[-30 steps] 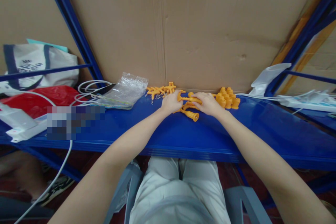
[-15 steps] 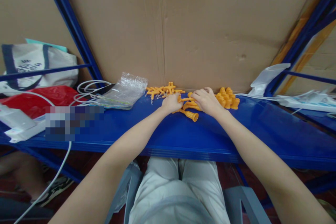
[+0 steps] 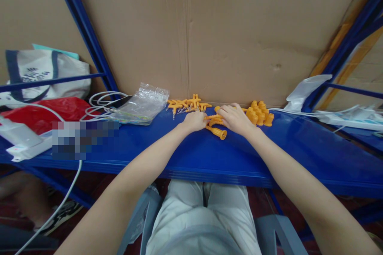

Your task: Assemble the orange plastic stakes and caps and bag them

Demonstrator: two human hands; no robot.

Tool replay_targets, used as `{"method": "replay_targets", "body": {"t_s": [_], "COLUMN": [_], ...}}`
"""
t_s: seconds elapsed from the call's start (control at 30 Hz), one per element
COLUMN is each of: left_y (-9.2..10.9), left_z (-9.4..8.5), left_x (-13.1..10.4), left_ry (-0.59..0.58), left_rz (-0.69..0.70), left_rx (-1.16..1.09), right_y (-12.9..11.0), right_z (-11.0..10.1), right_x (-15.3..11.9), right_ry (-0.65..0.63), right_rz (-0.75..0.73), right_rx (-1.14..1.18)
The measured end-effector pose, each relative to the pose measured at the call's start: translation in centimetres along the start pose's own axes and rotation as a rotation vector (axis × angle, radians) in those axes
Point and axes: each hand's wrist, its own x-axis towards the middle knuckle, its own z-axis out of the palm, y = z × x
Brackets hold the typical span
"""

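Observation:
My left hand (image 3: 196, 120) is closed, its fingers curled around the left end of some orange twisted plastic stems. My right hand (image 3: 231, 116) bends over the same group from the right, fingers closed on a stem; its fingertips are partly hidden. Below and between the hands lies an orange stem with a flared, ribbed end (image 3: 219, 133), pointing right. Behind my left hand are several orange cross-shaped pieces (image 3: 195, 101), with thin metal spirals among them. Just right of my right hand stands a cluster of orange knobbed, cup-like pieces (image 3: 259, 114).
Clear plastic bags (image 3: 142, 105) and white cables (image 3: 100, 101) lie to the left on the blue shelf (image 3: 209, 159). Beyond them are a red bag (image 3: 60, 111) and a white power strip (image 3: 24, 135). Cardboard (image 3: 233, 40) closes the back; blue posts (image 3: 85, 28) frame it.
Both hands stay over the orange stems with only small finger shifts. My left hand has turned slightly, palm further down. The view has shifted a little.

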Motion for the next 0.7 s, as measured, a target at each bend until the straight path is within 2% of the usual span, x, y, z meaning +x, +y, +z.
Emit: {"method": "replay_targets", "body": {"t_s": [0.17, 0.3, 0.7], "left_y": [0.8, 1.1, 2.4], "left_z": [-0.5, -0.6, -1.5], "left_x": [-0.4, -0.4, -0.7], "left_ry": [-0.051, -0.072, 0.009], "left_rz": [-0.032, -0.052, -0.042], "left_rx": [0.043, 0.065, 0.052], "right_y": [-0.3, -0.8, 1.5], "right_z": [-0.1, -0.3, -0.5], "right_x": [-0.1, 0.2, -0.3], "right_ry": [-0.108, -0.143, 0.058], "right_rz": [0.053, 0.073, 0.105], "right_rx": [0.057, 0.003, -0.009]}}
